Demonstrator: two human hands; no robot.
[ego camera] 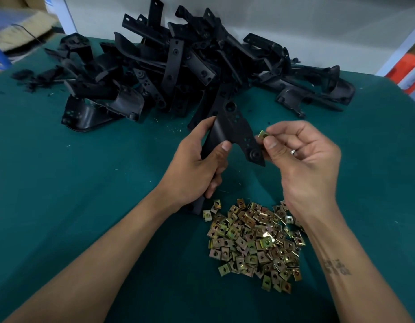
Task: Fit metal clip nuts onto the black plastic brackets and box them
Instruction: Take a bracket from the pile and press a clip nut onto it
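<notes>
View from a head-worn camera, looking down at 2 bare forearms reaching over a dark green tabletop (73,183).

The left hand (197,169) grips a black plastic bracket (234,134) above the tabletop, near the centre of the view. Its fingers (207,127) curl round the bracket's far edge while the thumb presses on the near face. The bracket is long and flat with several round holes, and it forks toward the right into a short arm ending in a round boss.

The right hand (304,159) sits just to the right of that arm. Its thumb and forefinger pinch 1 small brass-coloured metal clip nut (263,134), held just beside the bracket's right edge; whether the nut touches the plastic is not clear. The other fingers are loosely curled, and a ring shows on 1 of them. A dark tattoo marks the right forearm.

Below the hands, toward the viewer, lies a loose heap of clip nuts (255,243), flat on the tabletop, partly under the right wrist.

Beyond the hands, a large tangled pile of black brackets (178,66) covers the far part of the tabletop. Small black scraps (31,78) lie at its left.
</notes>
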